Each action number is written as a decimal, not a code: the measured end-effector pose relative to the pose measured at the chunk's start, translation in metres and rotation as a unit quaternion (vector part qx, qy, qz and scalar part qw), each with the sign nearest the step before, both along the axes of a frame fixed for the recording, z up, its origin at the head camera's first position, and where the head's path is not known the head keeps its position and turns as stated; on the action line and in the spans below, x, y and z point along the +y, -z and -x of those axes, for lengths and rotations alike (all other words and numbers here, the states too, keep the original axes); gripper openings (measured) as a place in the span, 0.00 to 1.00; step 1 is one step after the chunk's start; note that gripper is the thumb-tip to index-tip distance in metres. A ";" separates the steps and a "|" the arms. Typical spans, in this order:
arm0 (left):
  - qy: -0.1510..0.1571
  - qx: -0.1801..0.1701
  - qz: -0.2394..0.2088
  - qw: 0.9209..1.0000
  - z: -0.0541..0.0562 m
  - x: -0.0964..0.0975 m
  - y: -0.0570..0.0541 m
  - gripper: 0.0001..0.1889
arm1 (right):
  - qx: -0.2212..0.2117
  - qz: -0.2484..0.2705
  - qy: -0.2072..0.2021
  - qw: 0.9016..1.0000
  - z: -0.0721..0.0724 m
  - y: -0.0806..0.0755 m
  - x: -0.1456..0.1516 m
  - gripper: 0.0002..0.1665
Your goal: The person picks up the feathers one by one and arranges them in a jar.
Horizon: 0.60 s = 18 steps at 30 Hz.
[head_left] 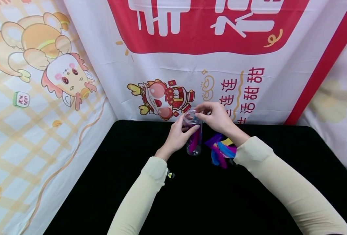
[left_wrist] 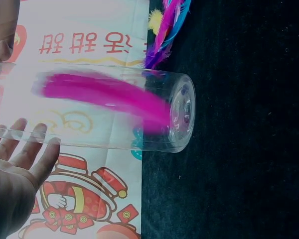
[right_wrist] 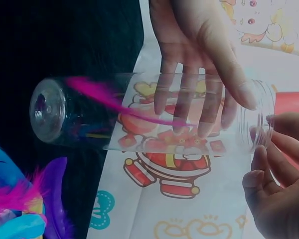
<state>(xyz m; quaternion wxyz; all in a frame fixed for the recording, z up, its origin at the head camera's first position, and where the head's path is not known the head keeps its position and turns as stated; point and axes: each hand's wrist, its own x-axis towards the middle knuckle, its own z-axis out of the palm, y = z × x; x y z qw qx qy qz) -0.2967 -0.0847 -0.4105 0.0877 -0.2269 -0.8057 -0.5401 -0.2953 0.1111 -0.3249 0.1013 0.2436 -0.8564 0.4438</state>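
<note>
My left hand [head_left: 175,138] holds a clear plastic jar [head_left: 194,152] upright by its upper part, fingers on one side and thumb on the other. Inside the jar a magenta feather [left_wrist: 107,93] leans lengthwise, one end near the base; it looks blurred in the left wrist view. At the jar's open, threaded mouth [right_wrist: 261,117] are the bent fingertips of my right hand [head_left: 217,119]. No feather shows between those fingers, and the feather inside stands apart from them. Beside the jar, below the right wrist, lies a pile of feathers [head_left: 227,150] in blue, purple, magenta and yellow.
A black cloth-covered table [head_left: 197,199] lies beneath the hands. Right behind the jar rises a white and red printed backdrop [head_left: 161,65] with cartoon figures. Another printed sheet [head_left: 44,130] hangs along the left side, and a pale one on the right.
</note>
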 end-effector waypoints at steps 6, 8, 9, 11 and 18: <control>0.003 0.004 -0.002 1.000 0.000 0.000 0.001 0.34 | -0.004 0.003 0.000 1.000 -0.001 0.001 0.002 0.12; 0.006 0.003 -0.002 1.000 0.000 0.000 0.001 0.35 | -0.006 0.003 0.000 1.000 -0.002 0.001 0.004 0.12; 0.008 0.002 -0.003 1.000 -0.001 0.000 0.001 0.35 | -0.007 0.004 0.000 1.000 -0.002 0.001 0.005 0.12; 0.011 0.000 -0.004 1.000 -0.001 -0.001 0.000 0.35 | -0.006 0.005 -0.001 1.000 -0.003 0.000 0.007 0.11; 0.014 -0.012 -0.011 1.000 -0.001 -0.002 0.000 0.36 | 0.009 0.008 0.014 1.000 -0.007 -0.003 0.013 0.07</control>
